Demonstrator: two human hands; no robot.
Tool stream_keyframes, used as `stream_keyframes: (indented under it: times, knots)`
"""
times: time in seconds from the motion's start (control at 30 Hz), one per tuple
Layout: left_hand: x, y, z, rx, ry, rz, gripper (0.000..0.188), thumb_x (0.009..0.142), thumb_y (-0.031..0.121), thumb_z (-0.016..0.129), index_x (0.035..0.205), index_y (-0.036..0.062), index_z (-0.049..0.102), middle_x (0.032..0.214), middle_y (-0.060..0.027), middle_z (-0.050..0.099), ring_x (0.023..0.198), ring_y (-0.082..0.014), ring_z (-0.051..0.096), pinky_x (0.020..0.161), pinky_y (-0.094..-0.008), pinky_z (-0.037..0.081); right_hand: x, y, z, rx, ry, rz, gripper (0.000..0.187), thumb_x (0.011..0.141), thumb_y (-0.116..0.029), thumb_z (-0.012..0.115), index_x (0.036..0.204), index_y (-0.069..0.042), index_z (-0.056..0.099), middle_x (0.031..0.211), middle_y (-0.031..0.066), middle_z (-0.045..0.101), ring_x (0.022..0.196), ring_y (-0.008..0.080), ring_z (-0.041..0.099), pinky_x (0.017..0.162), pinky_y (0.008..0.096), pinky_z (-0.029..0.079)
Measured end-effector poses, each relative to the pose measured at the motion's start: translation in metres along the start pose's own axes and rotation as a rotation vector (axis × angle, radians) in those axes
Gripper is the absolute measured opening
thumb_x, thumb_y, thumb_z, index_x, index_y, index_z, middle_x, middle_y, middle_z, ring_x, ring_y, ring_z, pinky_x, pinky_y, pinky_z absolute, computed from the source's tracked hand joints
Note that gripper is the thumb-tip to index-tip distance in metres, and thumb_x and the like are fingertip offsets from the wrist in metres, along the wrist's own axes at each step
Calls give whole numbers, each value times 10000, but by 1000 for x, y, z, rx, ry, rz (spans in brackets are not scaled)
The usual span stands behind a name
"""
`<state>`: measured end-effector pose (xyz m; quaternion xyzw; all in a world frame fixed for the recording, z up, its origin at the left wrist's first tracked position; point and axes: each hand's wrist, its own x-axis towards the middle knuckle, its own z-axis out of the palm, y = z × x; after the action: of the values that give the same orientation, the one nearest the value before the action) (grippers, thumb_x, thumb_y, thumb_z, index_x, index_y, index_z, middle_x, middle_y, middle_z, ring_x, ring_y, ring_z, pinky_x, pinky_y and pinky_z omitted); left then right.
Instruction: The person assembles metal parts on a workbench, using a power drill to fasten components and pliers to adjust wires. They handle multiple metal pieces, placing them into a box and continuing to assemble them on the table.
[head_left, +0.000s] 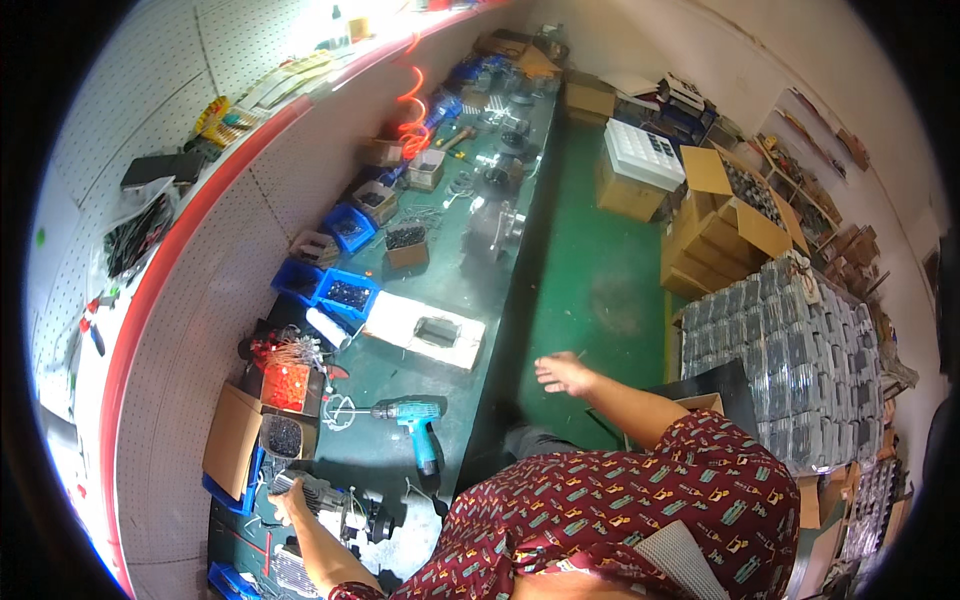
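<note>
My left hand [289, 503] is at the lower left of the bench, its fingers curled over the end of a grey finned electric motor [325, 494]. Black round parts [380, 522] sit at the motor's other end. Out to the side, my right hand [563, 374] hangs above the green floor with its fingers apart and nothing in it. A teal cordless drill [415, 425] lies on the bench beyond the motor, its long bit pointing left. Close to the left hand stands an open carton of small dark screws [283, 437].
The green bench [470, 270] runs away from me, with a white box with a cutout [428, 330] and blue bins of screws [347, 292] on it. An orange coiled hose [410, 125] hangs above. Stacked grey housings [780, 360] and cartons [700, 250] stand at the right.
</note>
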<state>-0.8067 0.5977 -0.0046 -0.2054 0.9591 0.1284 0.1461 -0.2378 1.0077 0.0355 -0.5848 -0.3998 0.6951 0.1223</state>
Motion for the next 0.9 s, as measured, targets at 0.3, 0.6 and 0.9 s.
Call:
stream_keyframes:
  times: [0.3,0.6,0.9]
  knots:
    - [-34,36,-5,-113,511,494,802,813,534,797,1424,73,560,1392,-254,576,1260,-424,581,1058,-523,474,136,-136,-41,415,83,-47,938,905,-568,679,1574,-5,339,1514,238,492,1332,366,540,1062,552,485]
    - [-378,393,17,-447,-252,1381,576,968,346,698,1370,-53,590,1383,-249,600,1303,-341,550,1125,-420,393,277,-235,-69,490,87,19,895,880,-601,685,1513,-26,421,1474,236,496,1287,403,535,962,605,516]
    - [-533,581,117,-86,-423,1556,802,922,542,655,1420,-74,525,1395,-305,584,1317,-440,550,1124,-469,419,282,-278,-41,539,-217,75,639,945,-581,623,1354,-94,565,1308,122,619,1194,330,604,1030,669,474]
